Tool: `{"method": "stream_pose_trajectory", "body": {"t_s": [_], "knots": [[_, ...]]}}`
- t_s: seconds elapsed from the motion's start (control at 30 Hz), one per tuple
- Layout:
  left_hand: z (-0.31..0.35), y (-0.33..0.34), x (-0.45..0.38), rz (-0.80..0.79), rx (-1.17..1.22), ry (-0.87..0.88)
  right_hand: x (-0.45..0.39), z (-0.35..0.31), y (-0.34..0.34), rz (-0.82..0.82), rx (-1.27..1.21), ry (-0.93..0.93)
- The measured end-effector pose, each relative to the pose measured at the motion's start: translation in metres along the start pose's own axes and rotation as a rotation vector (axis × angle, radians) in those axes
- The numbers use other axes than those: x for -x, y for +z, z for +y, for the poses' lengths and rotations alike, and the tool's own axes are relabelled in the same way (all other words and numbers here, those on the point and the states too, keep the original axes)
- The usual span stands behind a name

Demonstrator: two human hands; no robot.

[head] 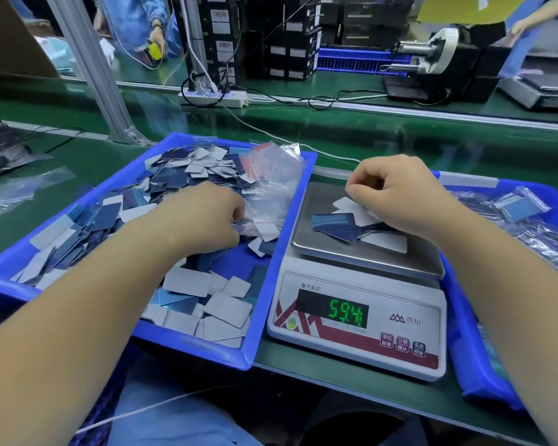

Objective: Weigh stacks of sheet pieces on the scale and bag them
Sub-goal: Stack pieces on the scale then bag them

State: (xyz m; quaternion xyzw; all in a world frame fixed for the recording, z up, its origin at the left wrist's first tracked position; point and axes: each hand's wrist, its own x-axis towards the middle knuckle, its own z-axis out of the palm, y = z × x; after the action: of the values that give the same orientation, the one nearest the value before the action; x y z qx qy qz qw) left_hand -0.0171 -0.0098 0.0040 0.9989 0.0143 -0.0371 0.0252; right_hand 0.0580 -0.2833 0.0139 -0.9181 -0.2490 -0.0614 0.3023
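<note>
A white electronic scale (pixel 356 313) stands in the middle, its green display reading 59.4. On its steel pan (pixel 316 201) lies a small stack of sheet pieces (pixel 348 225), blue and grey-white. My right hand (pixel 397 194) hovers over the pan with fingers curled, touching the stack. A blue tray (pixel 284 220) on the left holds several loose sheet pieces (pixel 187 175) and a pile of clear zip bags (pixel 274 175). My left hand (pixel 203 217) is in this tray, pinching a sheet piece beside the bags.
A second blue tray (pixel 474 358) on the right holds bagged sheet pieces (pixel 519 204). The green bench carries a power strip (pixel 213 98) with cables, black boxes and a tape machine (pixel 432 56) at the back. Other people work beyond the bench.
</note>
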Motion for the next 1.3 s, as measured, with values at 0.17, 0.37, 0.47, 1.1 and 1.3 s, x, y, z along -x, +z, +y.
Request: {"method": "stream_pose_trajectory", "body": {"t_s": [0.17,0.37,0.47,1.1,1.3], "knots": [[0.0,0.007,-0.005,0.043,-0.016,-0.008,0.0,0.0,0.0,-0.006,-0.006,0.004],[-0.002,0.006,-0.003,-0.077,-0.095,0.03,0.0,0.0,-0.002,0.008,-0.016,0.009],[-0.006,0.004,-0.002,-0.135,-0.041,0.037,0.0,0.0,-0.002,0.007,-0.007,0.007],[0.048,-0.044,-0.015,0.132,0.743,0.12,-0.011,0.009,-0.01,0.185,0.024,0.142],[0.123,-0.017,-0.037,0.107,0.719,0.245,-0.013,0.028,-0.016,0.275,-0.017,0.313]]}}
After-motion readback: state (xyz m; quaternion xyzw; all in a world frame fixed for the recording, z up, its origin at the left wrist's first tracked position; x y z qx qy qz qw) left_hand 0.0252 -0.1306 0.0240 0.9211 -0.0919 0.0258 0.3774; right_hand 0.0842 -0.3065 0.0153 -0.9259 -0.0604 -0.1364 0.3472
